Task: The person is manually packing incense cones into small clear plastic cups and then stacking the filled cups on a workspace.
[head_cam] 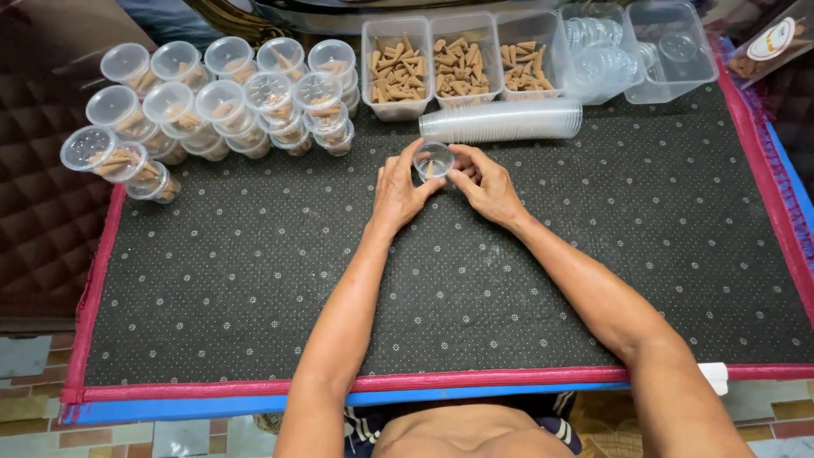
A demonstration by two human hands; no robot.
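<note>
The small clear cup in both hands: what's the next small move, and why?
Probably set the small clear cup, held by the left hand and right hand, with the stacked filled cups at left: it seems lidded with cones inside.

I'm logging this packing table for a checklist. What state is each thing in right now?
Small clear cup: upright, held by both hands, cones inside.
Left hand: gripping the cup.
Right hand: gripping the cup.
Lidded cups: closed, filled, stacked on their sides.
Cone bins: open, partly filled.
Empty cup stack: nested, lying sideways.
Lid tub: open, holding lids.
</note>
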